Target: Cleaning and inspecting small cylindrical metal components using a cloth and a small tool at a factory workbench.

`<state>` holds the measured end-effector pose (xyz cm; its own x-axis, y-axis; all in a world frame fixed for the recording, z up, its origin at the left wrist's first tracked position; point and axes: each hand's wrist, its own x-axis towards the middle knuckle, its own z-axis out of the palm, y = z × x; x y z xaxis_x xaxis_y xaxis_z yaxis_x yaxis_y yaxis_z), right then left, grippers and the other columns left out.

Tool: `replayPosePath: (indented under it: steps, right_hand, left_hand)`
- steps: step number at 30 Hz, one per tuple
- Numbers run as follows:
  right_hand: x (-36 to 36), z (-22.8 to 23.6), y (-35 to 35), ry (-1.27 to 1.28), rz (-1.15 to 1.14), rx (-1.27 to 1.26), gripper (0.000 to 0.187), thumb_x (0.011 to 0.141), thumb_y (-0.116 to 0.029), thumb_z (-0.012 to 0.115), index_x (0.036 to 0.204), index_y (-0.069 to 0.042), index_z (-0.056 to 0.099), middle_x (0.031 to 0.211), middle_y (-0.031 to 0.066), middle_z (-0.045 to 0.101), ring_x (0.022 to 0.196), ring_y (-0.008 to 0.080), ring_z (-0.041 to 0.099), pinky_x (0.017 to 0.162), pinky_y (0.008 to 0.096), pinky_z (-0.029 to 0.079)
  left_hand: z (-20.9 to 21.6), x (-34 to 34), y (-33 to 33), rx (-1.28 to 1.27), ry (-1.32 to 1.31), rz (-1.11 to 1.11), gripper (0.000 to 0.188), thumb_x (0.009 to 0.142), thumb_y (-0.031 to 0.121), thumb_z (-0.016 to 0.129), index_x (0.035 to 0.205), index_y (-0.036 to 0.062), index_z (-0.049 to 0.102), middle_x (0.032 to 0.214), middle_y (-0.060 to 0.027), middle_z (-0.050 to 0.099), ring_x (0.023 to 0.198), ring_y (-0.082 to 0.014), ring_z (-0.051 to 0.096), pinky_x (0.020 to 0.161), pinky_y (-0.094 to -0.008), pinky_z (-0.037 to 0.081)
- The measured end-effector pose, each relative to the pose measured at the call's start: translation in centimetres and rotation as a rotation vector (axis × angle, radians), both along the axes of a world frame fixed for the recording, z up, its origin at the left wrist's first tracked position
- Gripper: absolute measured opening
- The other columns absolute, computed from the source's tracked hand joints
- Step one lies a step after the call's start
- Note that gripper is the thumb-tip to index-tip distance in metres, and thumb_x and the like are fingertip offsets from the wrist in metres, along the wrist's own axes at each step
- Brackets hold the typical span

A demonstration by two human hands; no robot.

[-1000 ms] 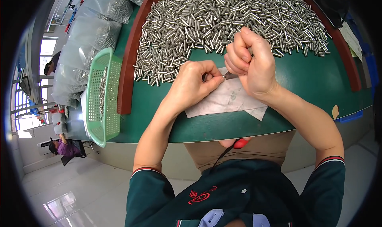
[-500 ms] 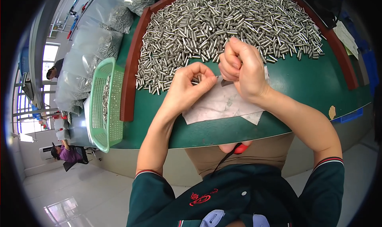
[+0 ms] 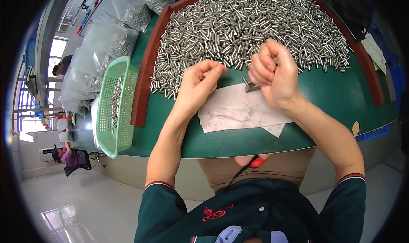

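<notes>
My left hand (image 3: 199,84) is raised beside the near edge of a heap of short metal pins (image 3: 251,25). Its thumb and forefinger press together; whatever is between them is hidden. To its right, my right hand (image 3: 276,76) is closed, fingers curled. A dark grey metal piece (image 3: 252,88) sticks out from under its fingers, with a small pin-like tip (image 3: 245,80) at its end; most of the piece is hidden by the hand. Below both hands, a pale stained cloth (image 3: 232,109) lies on the green tabletop (image 3: 187,141).
Red-brown rails (image 3: 142,94) border the heap. Left of them stands a green plastic basket (image 3: 125,132) with pins (image 3: 116,100) inside. Clear bags of pins (image 3: 113,38) line the far left. Papers (image 3: 375,53) lie at the right. Two people are in the left background.
My hands have moved apart: the right went to the right, the left slightly left and up. More of the grey metal piece shows. The view has shifted a little.
</notes>
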<state>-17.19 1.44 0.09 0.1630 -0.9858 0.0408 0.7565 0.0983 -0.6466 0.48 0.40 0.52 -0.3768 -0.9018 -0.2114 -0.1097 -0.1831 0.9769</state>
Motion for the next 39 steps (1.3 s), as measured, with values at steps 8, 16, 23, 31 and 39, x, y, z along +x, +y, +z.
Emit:
replayPosePath:
  steps: [8,16,23,31,39]
  right_hand:
    - [-0.7,0.7,0.0,0.191,-0.068,-0.040,0.037,0.086,-0.023,0.033,0.052,-0.011,0.028,0.042,-0.0021,0.027,0.036,0.0059,0.019,0.035,0.0229,0.017]
    - [-0.3,0.5,0.3,0.244,-0.068,-0.048,0.040,0.088,-0.025,0.034,0.051,-0.010,0.029,0.043,-0.0022,0.028,0.037,0.0060,0.021,0.036,0.0227,0.018]
    - [-0.5,0.5,0.0,0.220,-0.058,-0.038,0.039,0.088,-0.025,0.034,0.052,-0.011,0.027,0.041,-0.0024,0.027,0.036,0.0063,0.019,0.035,0.0233,0.016]
    - [-0.6,0.5,-0.1,0.166,-0.063,0.017,0.038,0.088,-0.023,0.033,0.052,-0.012,0.027,0.041,-0.0030,0.026,0.035,0.0059,0.015,0.034,0.0231,0.013]
    - [-0.5,0.6,-0.2,0.172,-0.069,0.031,0.037,0.087,-0.022,0.031,0.052,-0.012,0.027,0.040,-0.0028,0.025,0.036,0.0062,0.015,0.035,0.0235,0.013]
  left_hand:
    - [-0.9,-2.8,1.2,-0.670,-0.737,-0.034,0.029,0.069,0.029,0.068,0.070,0.0016,0.058,0.044,-0.0058,0.046,0.039,-0.0193,0.047,0.041,-0.0317,0.038]
    - [-1.1,-1.8,0.8,-0.425,-0.444,0.001,0.011,0.077,0.010,0.059,0.075,-0.0009,0.057,0.054,0.0054,0.045,0.049,-0.0013,0.038,0.043,-0.0187,0.030]
    - [0.3,1.3,-0.8,0.486,0.788,0.010,0.014,0.090,0.017,0.042,0.082,0.0054,0.045,0.061,0.0029,0.034,0.049,-0.0047,0.028,0.045,-0.0170,0.024]
    - [-0.2,1.6,-1.1,0.465,0.760,0.127,0.022,0.085,0.006,0.048,0.105,-0.0028,0.047,0.078,-0.0040,0.048,0.055,-0.0047,0.033,0.048,-0.0166,0.029]
    - [0.3,3.5,-1.7,0.230,0.599,0.193,0.030,0.088,0.027,0.042,0.069,0.0048,0.049,0.069,-0.0071,0.049,0.053,-0.0093,0.037,0.046,-0.0206,0.029]
